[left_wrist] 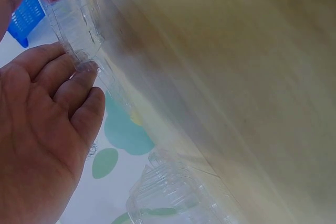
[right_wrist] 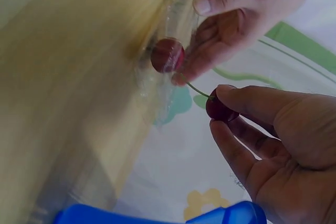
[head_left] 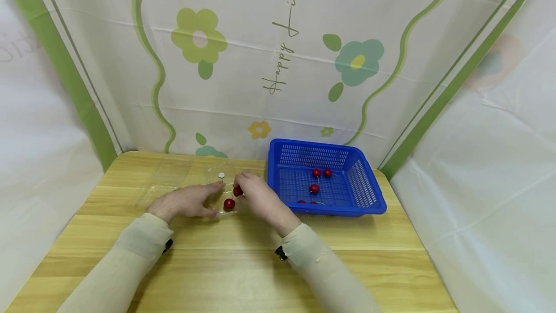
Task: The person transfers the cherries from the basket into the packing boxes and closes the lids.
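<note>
My right hand [head_left: 259,198] pinches a red cherry [right_wrist: 221,106] between thumb and fingers, its green stem pointing toward a clear plastic box [head_left: 216,198]. Inside that box lies another cherry [head_left: 229,204]. On the box's other side is my left hand [head_left: 187,200], thumb and fingers spread, fingertips touching the clear wall in the left wrist view. The box's raised lid [head_left: 220,170] carries a small white round sticker. To the right, a blue basket [head_left: 326,210] holds several more cherries [head_left: 314,188], some partly hidden behind its front wall.
Another clear plastic box [head_left: 162,182], lying opened, is at the back left of the wooden table [head_left: 243,264]. A printed curtain [head_left: 260,62] hangs right behind the table, and white cloth [head_left: 478,197] closes off the sides.
</note>
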Demonstrator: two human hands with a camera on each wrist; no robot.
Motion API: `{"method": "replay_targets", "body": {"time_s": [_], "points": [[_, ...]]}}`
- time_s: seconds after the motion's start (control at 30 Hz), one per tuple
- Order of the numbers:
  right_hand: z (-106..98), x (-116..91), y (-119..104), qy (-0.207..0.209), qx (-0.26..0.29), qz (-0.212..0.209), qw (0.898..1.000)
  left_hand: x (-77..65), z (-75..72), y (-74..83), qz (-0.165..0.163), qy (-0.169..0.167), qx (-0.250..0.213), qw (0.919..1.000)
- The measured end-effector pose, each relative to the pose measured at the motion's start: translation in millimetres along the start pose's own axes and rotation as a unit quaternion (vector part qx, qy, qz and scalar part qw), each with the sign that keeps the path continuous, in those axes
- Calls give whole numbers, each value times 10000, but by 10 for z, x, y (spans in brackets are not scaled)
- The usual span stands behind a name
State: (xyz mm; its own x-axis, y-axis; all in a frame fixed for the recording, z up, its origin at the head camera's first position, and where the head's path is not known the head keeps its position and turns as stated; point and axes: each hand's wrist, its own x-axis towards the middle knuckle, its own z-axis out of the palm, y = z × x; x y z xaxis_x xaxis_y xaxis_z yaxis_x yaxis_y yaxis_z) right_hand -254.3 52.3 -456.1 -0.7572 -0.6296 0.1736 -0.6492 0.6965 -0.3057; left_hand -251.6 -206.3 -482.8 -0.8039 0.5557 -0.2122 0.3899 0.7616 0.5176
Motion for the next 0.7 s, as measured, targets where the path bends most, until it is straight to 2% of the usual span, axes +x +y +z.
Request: {"method": "replay_targets", "body": {"time_s": [0.4, 0.7], "points": [[238, 46, -61, -221, -440, 340, 9982, -2, -1, 41, 16, -1, -77, 10000], [318, 54, -84, -305, -551, 561, 9964, 11, 3, 32, 90, 51, -63, 9999]]}}
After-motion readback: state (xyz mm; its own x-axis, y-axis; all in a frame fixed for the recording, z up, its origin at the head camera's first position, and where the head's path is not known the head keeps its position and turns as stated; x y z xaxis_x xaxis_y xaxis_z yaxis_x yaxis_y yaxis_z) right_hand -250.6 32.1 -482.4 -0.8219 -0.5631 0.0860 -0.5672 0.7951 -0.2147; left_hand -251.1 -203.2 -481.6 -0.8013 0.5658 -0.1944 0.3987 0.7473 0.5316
